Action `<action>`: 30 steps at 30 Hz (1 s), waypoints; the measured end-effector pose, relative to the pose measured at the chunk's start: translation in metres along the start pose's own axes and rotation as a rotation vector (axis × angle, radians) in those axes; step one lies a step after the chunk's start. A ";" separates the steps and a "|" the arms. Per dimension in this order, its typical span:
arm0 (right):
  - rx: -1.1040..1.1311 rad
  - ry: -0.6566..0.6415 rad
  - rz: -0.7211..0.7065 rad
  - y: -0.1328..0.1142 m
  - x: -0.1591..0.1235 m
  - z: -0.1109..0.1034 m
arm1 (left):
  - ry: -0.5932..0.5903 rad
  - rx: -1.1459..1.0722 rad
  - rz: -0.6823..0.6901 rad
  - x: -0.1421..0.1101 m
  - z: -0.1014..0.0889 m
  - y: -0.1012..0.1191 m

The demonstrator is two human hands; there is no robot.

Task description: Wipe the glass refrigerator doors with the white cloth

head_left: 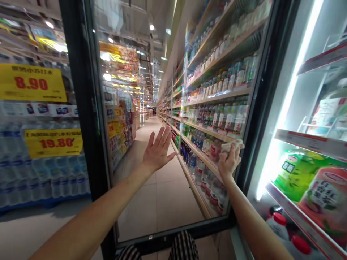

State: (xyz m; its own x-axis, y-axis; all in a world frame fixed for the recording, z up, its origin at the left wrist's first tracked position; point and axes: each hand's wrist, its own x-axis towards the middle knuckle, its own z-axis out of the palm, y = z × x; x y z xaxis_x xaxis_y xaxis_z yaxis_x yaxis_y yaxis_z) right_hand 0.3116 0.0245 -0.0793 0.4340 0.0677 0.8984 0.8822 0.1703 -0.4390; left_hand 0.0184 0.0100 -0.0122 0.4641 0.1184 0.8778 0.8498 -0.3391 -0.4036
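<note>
A glass cooler door [141, 202] in a black frame stands before me, swung away from the lit shelves. My left hand [158, 148] is open with fingers stretched, palm toward the middle of the pane; whether it touches the glass I cannot tell. Over on the right side of the pane, near the frame, my right hand [229, 160] is closed on a pale crumpled cloth [232, 145] and holds it against the glass. Shelves of bottles show in or through the pane behind both hands.
Lit cooler shelves [300, 139] with a green drink pack [300, 173] and a pink one [325, 206] are close on my right. Red-capped bottles [279, 222] stand low there. To the left are stacked water bottles [48, 184] under yellow price signs [52, 143].
</note>
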 end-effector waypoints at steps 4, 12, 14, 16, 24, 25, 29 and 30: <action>0.036 -0.033 -0.080 -0.020 -0.009 0.001 | -0.002 0.004 -0.001 0.000 0.001 -0.001; 0.067 -0.115 -0.307 -0.018 -0.023 -0.003 | 0.003 0.006 -0.001 -0.001 0.002 -0.001; 0.054 -0.019 -0.069 -0.010 -0.016 0.000 | 0.001 0.005 0.001 -0.001 0.001 -0.001; 0.064 0.005 -0.040 -0.018 -0.020 0.002 | 0.006 -0.001 0.002 0.000 0.001 -0.001; 0.094 -0.200 -0.516 -0.041 -0.041 -0.001 | -0.008 -0.028 -0.014 -0.001 0.001 0.000; 0.068 -0.136 -0.367 -0.032 -0.035 -0.001 | -0.010 -0.025 -0.016 -0.001 0.001 0.000; 0.034 -0.013 0.019 -0.022 -0.023 0.002 | 0.003 -0.022 -0.013 -0.001 0.000 0.001; 0.050 -0.045 -0.044 -0.027 -0.027 0.002 | 0.007 -0.023 -0.013 -0.001 0.000 0.001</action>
State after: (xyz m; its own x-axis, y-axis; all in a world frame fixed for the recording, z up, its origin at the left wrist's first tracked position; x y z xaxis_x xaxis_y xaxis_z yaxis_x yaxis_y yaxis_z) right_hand 0.2754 0.0201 -0.0918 0.3857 0.1027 0.9169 0.8895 0.2225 -0.3991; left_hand 0.0187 0.0096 -0.0131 0.4512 0.1165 0.8848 0.8497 -0.3592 -0.3860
